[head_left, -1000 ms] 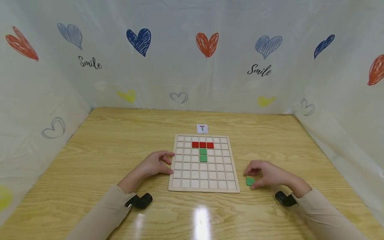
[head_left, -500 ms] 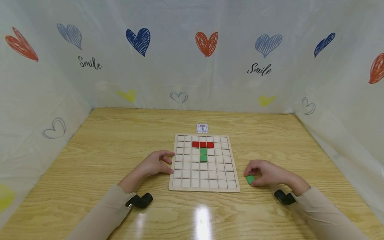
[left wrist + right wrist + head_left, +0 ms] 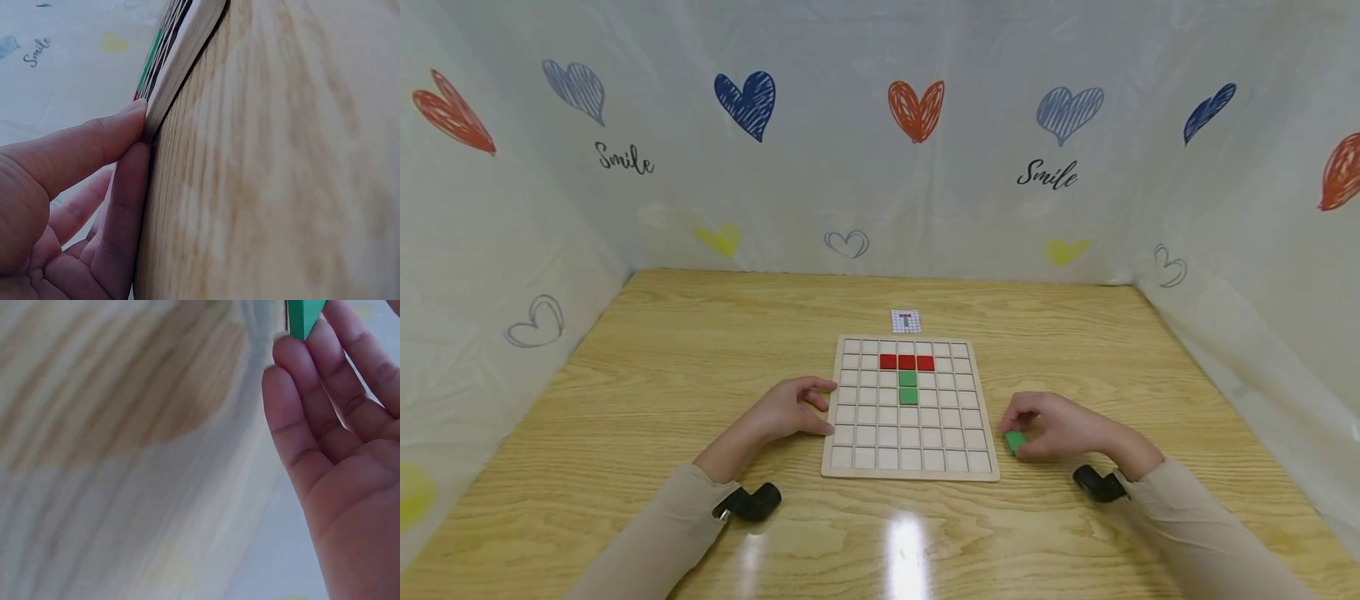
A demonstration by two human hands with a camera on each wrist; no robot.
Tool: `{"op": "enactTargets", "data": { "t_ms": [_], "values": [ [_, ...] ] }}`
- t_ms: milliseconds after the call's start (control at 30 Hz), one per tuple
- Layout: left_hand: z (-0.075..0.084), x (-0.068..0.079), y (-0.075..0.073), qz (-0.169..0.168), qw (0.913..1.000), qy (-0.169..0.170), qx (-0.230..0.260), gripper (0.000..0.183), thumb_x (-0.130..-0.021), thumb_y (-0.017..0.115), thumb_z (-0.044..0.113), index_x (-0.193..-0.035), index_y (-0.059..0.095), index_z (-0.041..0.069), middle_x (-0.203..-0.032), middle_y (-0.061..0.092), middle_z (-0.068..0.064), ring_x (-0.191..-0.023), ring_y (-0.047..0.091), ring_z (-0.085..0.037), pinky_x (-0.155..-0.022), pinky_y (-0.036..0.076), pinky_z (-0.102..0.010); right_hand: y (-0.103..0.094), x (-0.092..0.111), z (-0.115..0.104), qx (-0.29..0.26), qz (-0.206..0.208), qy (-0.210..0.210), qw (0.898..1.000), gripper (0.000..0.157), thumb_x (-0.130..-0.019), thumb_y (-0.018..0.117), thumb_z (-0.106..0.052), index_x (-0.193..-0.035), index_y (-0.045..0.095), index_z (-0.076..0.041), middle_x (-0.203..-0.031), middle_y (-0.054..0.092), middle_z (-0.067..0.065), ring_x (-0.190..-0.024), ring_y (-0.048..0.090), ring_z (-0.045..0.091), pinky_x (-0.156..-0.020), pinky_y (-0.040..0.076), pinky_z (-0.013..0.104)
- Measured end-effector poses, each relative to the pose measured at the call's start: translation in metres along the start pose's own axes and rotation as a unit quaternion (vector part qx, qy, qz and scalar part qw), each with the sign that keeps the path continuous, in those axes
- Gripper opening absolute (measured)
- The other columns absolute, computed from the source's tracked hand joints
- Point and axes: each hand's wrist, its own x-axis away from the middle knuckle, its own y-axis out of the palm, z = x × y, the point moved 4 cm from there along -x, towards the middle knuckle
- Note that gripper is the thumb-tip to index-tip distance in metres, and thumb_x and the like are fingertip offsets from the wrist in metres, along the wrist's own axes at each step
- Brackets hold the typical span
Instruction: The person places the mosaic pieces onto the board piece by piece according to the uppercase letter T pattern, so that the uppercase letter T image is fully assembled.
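Note:
My right hand pinches a green square tile between thumb and fingers, just right of the gridded wooden board. In the right wrist view, part of the green tile shows at the fingertips, tilted off the table. My left hand rests at the board's left edge, index finger and thumb spread apart and touching the rim. The left wrist view has those fingertips against the board's side. On the board, three red tiles form a row, with two green tiles below the middle one.
A small printed card with a T pattern lies behind the board. The wood-grain table is enclosed by pale curtains with printed hearts. A black wrist camera sits on each sleeve.
My right hand has taken hold of the green tile, lifted it into a tilt and brought it slightly left towards the board. The left hand and the board have stayed in place.

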Motion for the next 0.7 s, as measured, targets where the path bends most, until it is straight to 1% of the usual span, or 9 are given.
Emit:
{"op": "enactTargets", "data": {
  "t_ms": [100,333,467,533,700],
  "values": [
    [0.0,0.0,0.0,0.003,1.0,-0.002,0.0,0.061,-0.07,0.08,-0.001,-0.125,0.054,-0.002,-0.091,0.055,-0.011,-0.063,0.051,-0.015,-0.061,0.045,-0.027,-0.001,-0.006,-0.001,-0.001,0.0,0.0,1.0,0.022,-0.078,0.074,-0.007,-0.095,0.062,-0.014,-0.093,0.059,-0.006,-0.081,0.056,0.009,-0.072,0.048,0.03],
    [0.0,0.0,0.0,0.005,0.9999,0.001,-0.012,0.061,-0.069,0.08,0.001,-0.125,0.055,-0.001,-0.091,0.056,-0.01,-0.069,0.05,-0.017,-0.062,0.044,-0.028,-0.003,-0.023,-0.01,-0.001,0.01,0.019,1.0,0.019,-0.078,0.075,-0.009,-0.093,0.063,-0.011,-0.089,0.06,-0.005,-0.079,0.056,0.011,-0.072,0.048,0.031],
    [0.0,-0.001,0.0,0.006,0.9999,0.002,-0.008,0.061,-0.069,0.08,0.0,-0.124,0.055,-0.001,-0.091,0.055,-0.011,-0.068,0.05,-0.017,-0.061,0.044,-0.028,-0.003,-0.032,-0.016,-0.002,0.006,0.029,1.0,0.019,-0.077,0.075,-0.009,-0.093,0.064,-0.01,-0.09,0.06,-0.005,-0.08,0.056,0.012,-0.074,0.047,0.032],
    [0.0,-0.001,0.0,0.006,0.9999,0.002,-0.01,0.061,-0.069,0.081,0.0,-0.124,0.055,-0.001,-0.091,0.056,-0.01,-0.07,0.05,-0.018,-0.061,0.044,-0.028,-0.003,-0.037,-0.017,-0.003,0.004,0.032,0.999,0.019,-0.077,0.075,-0.009,-0.093,0.065,-0.009,-0.09,0.06,-0.004,-0.08,0.056,0.013,-0.074,0.047,0.034],
    [0.0,-0.001,-0.001,0.007,0.9998,0.005,-0.016,0.061,-0.069,0.081,0.001,-0.124,0.055,0.0,-0.091,0.056,-0.01,-0.075,0.05,-0.019,-0.064,0.044,-0.028,-0.001,-0.048,-0.018,0.001,0.005,0.043,0.999,0.02,-0.077,0.076,-0.01,-0.094,0.065,-0.009,-0.09,0.059,-0.005,-0.081,0.054,0.013,-0.074,0.047,0.032]
  ]
}}
